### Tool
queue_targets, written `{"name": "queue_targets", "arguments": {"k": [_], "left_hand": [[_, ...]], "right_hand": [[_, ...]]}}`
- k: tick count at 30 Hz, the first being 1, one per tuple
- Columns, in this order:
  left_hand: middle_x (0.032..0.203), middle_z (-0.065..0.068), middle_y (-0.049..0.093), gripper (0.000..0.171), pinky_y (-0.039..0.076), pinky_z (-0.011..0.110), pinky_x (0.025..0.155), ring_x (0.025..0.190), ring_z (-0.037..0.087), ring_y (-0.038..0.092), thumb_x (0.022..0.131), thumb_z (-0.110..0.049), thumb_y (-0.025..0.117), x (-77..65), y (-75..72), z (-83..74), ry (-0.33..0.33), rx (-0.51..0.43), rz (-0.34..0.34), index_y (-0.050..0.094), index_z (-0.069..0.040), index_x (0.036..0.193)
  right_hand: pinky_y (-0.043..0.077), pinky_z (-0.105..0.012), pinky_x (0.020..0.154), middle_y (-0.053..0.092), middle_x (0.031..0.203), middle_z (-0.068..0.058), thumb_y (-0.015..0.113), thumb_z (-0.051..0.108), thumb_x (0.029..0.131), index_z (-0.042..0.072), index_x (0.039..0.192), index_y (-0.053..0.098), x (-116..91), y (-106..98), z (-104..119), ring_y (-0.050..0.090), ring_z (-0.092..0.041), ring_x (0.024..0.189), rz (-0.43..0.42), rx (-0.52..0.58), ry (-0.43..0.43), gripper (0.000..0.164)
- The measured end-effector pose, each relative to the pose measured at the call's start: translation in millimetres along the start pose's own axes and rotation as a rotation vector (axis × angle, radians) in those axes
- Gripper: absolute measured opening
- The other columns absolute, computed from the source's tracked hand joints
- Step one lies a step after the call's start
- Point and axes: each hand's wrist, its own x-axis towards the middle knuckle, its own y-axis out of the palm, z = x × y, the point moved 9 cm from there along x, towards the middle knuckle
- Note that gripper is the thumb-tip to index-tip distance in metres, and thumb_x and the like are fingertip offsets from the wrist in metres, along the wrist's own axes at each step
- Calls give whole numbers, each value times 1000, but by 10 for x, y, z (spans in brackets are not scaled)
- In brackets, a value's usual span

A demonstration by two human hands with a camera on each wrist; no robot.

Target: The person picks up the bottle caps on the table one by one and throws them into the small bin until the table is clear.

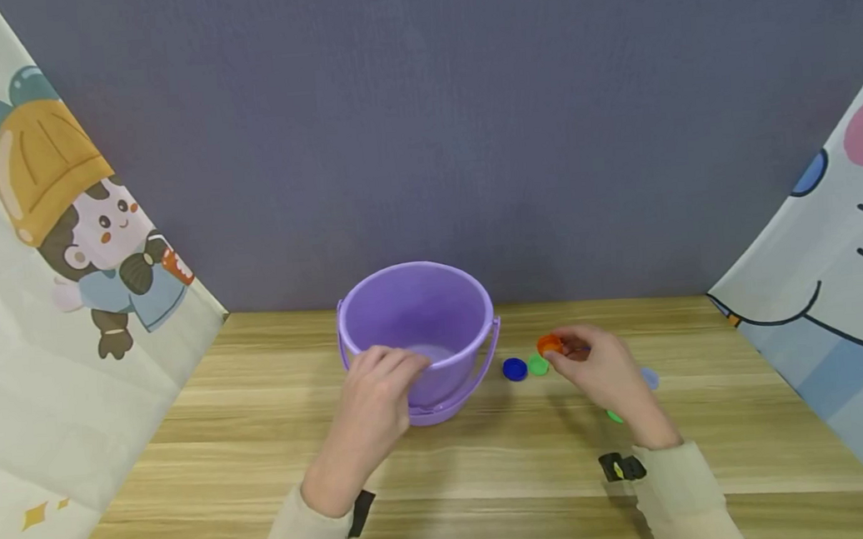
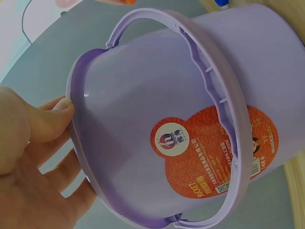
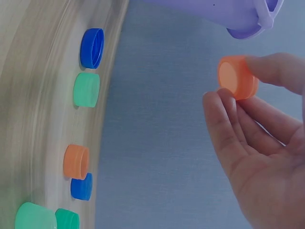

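Note:
A purple bucket stands upright on the wooden table. My left hand grips its near rim; in the left wrist view the thumb presses the outside while the fingers reach over to the inner side. The bucket's handle hangs down across a red label. Right of the bucket, my right hand pinches an orange bottle cap between thumb and fingers, raised above the table. A dark blue cap and a light green cap lie between that hand and the bucket.
More caps lie on the table, partly hidden by the right hand in the head view: an orange cap, a blue cap and a large green cap. Behind the table rises a grey-blue panel, with printed sheets on both sides.

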Motion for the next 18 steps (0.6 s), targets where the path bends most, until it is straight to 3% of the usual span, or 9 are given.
{"name": "queue_targets", "arguments": {"k": [10, 18], "left_hand": [[100, 2, 74, 42, 50, 39, 89, 94, 22, 63, 74, 17, 63, -66, -66, -38, 16, -32, 54, 75, -9, 105], [99, 2, 74, 44, 50, 39, 86, 92, 23, 62, 72, 19, 59, -133, -157, -62, 55, -47, 55, 75, -7, 104]], "right_hand": [[57, -30, 75, 71, 106, -16, 75, 21, 93, -4, 123, 67, -132, -4, 130, 70, -28, 91, -40, 6, -17, 39], [57, -28, 76, 71, 106, -13, 75, 21, 93, -1, 122, 69, -263, -2, 264, 70, -26, 91, -82, -23, -44, 37]]}}
